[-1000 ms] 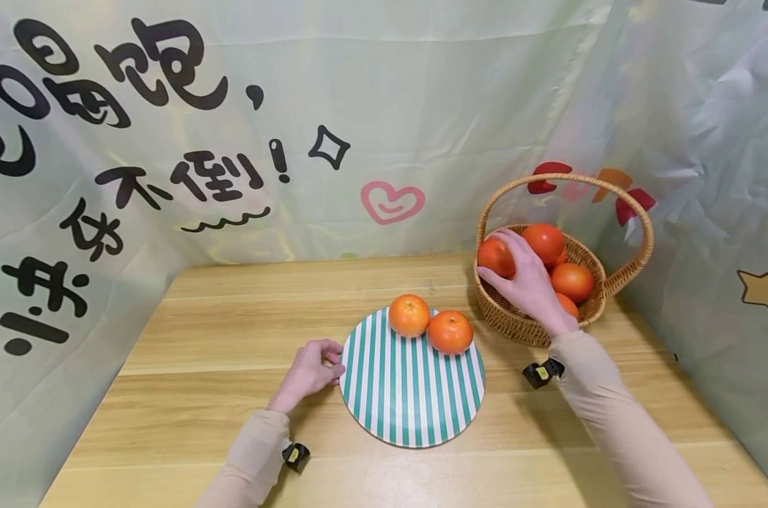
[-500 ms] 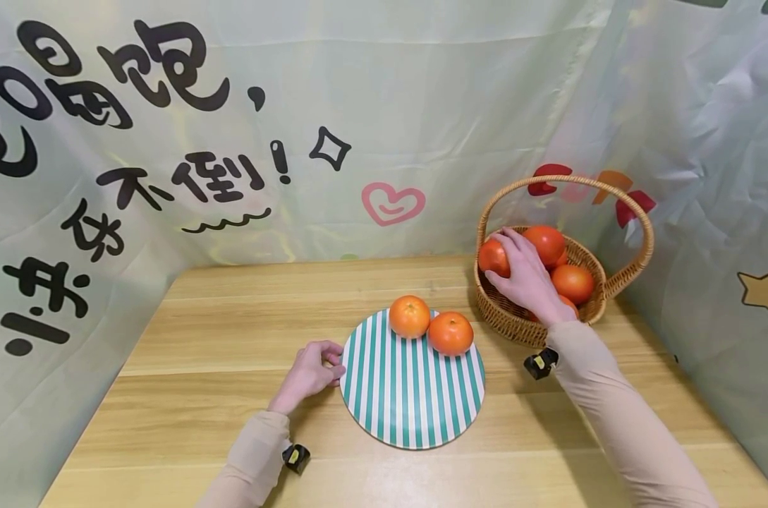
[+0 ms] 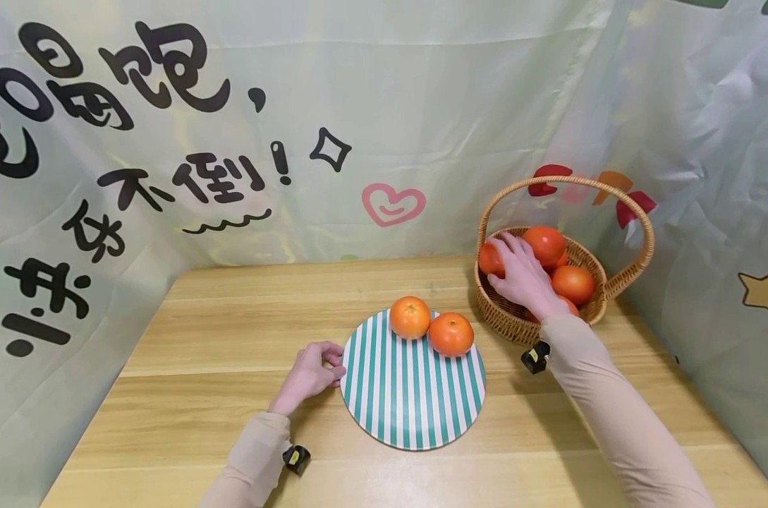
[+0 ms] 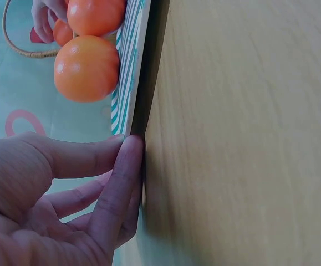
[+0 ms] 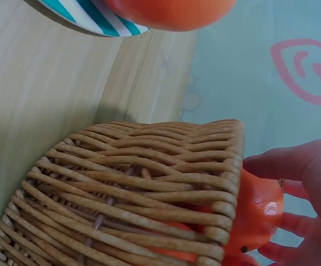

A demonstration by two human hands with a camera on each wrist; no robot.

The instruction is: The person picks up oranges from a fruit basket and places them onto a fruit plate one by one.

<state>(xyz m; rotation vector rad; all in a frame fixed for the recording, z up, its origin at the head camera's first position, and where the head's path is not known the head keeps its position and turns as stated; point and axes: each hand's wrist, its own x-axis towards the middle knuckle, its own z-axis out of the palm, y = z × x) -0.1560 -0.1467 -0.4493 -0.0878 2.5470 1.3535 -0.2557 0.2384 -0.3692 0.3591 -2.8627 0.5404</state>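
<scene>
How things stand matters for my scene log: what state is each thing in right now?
Striped plate: on the table, striped face up
Two orange fruits: whole, side by side on the plate
Basket: upright, uncovered, holding several fruits
Left hand: pinching the plate's edge
Right hand: gripping a fruit at the basket's mouth
Gripped fruit: partly hidden by the hand

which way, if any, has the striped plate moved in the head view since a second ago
No: the striped plate shows no visible shift in any direction, judged against the plank seams of the wooden table.
</scene>
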